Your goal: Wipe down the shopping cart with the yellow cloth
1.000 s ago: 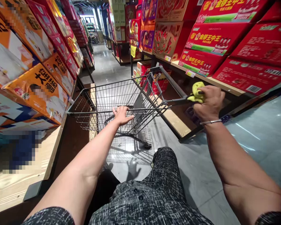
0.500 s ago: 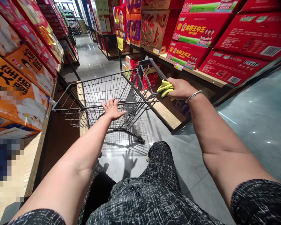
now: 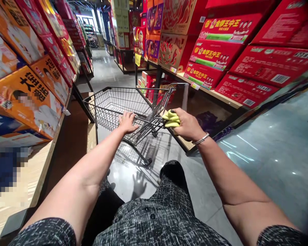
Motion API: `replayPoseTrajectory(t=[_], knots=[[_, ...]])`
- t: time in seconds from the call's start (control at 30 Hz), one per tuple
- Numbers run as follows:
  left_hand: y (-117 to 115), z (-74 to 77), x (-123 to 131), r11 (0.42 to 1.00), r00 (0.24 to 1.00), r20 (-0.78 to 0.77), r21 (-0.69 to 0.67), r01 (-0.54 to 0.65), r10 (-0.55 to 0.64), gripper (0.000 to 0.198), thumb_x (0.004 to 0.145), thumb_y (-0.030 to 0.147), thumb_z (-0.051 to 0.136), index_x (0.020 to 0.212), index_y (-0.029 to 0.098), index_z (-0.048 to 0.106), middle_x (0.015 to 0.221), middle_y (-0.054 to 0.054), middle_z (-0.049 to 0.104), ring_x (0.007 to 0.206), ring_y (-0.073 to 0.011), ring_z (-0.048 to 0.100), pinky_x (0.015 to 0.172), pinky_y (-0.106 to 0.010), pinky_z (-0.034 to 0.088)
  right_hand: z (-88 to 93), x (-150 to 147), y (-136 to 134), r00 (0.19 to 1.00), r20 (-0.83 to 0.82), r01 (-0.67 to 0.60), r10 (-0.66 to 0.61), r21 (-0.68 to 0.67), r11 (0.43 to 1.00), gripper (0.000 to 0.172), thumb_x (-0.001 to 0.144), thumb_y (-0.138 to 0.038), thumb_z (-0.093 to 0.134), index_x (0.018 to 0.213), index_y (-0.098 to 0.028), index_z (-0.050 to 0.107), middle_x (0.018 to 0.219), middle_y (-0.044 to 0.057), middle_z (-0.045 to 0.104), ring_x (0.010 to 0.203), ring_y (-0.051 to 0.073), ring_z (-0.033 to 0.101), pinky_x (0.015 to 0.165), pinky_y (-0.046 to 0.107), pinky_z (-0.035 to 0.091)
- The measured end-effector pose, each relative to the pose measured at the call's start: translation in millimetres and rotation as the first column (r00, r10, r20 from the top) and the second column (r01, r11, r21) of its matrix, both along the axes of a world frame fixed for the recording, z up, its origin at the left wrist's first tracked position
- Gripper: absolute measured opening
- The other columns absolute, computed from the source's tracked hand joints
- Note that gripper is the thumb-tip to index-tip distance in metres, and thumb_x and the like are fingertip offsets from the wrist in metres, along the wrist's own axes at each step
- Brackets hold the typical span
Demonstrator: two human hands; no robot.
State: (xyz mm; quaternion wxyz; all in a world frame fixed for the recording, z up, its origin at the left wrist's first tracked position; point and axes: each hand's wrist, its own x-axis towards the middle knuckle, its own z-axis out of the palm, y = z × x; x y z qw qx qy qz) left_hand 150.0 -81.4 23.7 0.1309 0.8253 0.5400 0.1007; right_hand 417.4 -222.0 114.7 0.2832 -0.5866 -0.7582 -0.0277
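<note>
A black wire shopping cart (image 3: 113, 99) stands at an angle before me, its wire basket pointing to the far left. My left hand (image 3: 128, 122) lies on the near side rim of the basket with its fingers spread. My right hand (image 3: 188, 123) is closed at the near end of the cart's push handle (image 3: 185, 97). A bunched yellow-green cloth (image 3: 171, 118), perhaps a glove, pokes out of that same hand. Its fingers are mostly hidden behind the cloth and the back of the hand.
Orange cartons (image 3: 32, 99) are stacked on a wooden shelf at the left. Along the right side, red boxes (image 3: 215, 51) fill a display above a lower shelf (image 3: 183, 142). Between them a grey tiled aisle (image 3: 101, 65) runs away from me.
The cart has swung round, its handle end coming nearer to me. My right hand has moved down and left with the handle and cloth; my left hand has shifted slightly right.
</note>
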Motion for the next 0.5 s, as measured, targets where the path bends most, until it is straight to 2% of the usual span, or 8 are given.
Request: replayPoseTrajectory(t=[0.07,0.1,0.17,0.23,0.3,0.4,0.47,0.5], knots=[[-13.9,3.0,5.5,0.987,0.981,0.112,0.027,0.156,-0.158,0.053,0.092,0.033,0.054,0.144,0.026,0.053,0.160,-0.008,0.045,0.157,-0.0335,0.023,0.125,-0.067,0.001,-1.4,-15.9,-9.6,0.994,-0.051,-0.097,0.099,0.041,0.994,0.049,0.069,-0.018,0.065,0.118,-0.023,0.060,0.110,0.007,0.069,0.099,0.023,0.065,0.085,0.032,0.050],[-20.0,4.5,8.0,0.973,0.955,0.188,0.040,0.226,-0.230,0.050,0.093,0.028,0.048,0.142,0.026,0.055,0.154,-0.006,0.053,0.152,-0.0310,0.033,0.126,-0.065,0.004,-1.3,-23.6,-13.7,0.986,-0.080,-0.144,0.148,0.049,0.988,0.050,0.068,-0.016,0.064,0.117,-0.023,0.059,0.111,0.007,0.068,0.101,0.023,0.064,0.088,0.033,0.050],[-29.5,7.1,10.7,0.943,0.870,0.368,0.068,0.326,-0.328,0.048,0.095,0.026,0.040,0.140,0.023,0.058,0.143,-0.007,0.063,0.139,-0.0283,0.052,0.125,-0.058,0.021,-0.2,-36.9,-19.5,0.957,-0.162,-0.240,0.242,0.033,0.970,0.052,0.067,-0.013,0.064,0.118,-0.024,0.058,0.112,0.006,0.067,0.103,0.022,0.064,0.091,0.034,0.051],[-35.2,8.8,9.0,0.926,0.765,0.536,0.095,0.365,-0.356,0.048,0.099,0.034,0.036,0.137,0.017,0.060,0.135,-0.009,0.067,0.127,-0.0280,0.060,0.118,-0.049,0.039,0.8,-45.3,-20.0,0.898,-0.312,-0.329,0.311,-0.004,0.944,0.056,0.066,-0.014,0.065,0.121,-0.025,0.055,0.115,0.004,0.066,0.100,0.020,0.065,0.089,0.034,0.053],[-38.3,10.3,3.1,0.927,0.689,0.641,0.096,0.363,-0.337,0.054,0.102,0.046,0.032,0.134,0.015,0.062,0.130,-0.011,0.069,0.123,-0.0283,0.063,0.112,-0.044,0.046,1.5,-47.0,-12.6,0.794,-0.514,-0.387,0.324,-0.017,0.922,0.061,0.068,-0.020,0.068,0.125,-0.027,0.049,0.117,0.003,0.065,0.096,0.018,0.065,0.083,0.032,0.056],[-43.9,16.9,-8.5,0.943,0.666,0.694,0.056,0.327,-0.272,0.060,0.104,0.053,0.028,0.135,0.014,0.060,0.127,-0.013,0.070,0.124,-0.0281,0.063,0.114,-0.044,0.045,5.7,-38.7,14.2,0.646,-0.725,-0.318,0.237,0.027,0.948,0.064,0.069,-0.027,0.071,0.124,-0.030,0.041,0.117,0.001,0.064,0.097,0.017,0.066,0.079,0.030,0.057],[-51.8,26.5,-13.3,0.956,0.672,0.699,0.057,0.289,-0.244,0.061,0.104,0.054,0.027,0.137,0.014,0.058,0.132,-0.015,0.067,0.126,-0.0281,0.061,0.114,-0.044,0.043,13.1,-31.9,38.4,0.655,-0.737,-0.175,0.168,0.068,0.982,0.061,0.070,-0.026,0.070,0.122,-0.031,0.039,0.116,0.000,0.063,0.099,0.016,0.066,0.080,0.030,0.057],[-56.9,32.4,-14.1,0.961,0.681,0.691,0.078,0.265,-0.244,0.060,0.104,0.055,0.029,0.137,0.014,0.058,0.134,-0.015,0.066,0.128,-0.0280,0.060,0.114,-0.044,0.043,17.9,-30.4,50.6,0.708,-0.692,-0.116,0.140,0.082,0.990,0.058,0.072,-0.024,0.068,0.122,-0.030,0.040,0.117,0.001,0.062,0.100,0.017,0.065,0.083,0.032,0.057]])
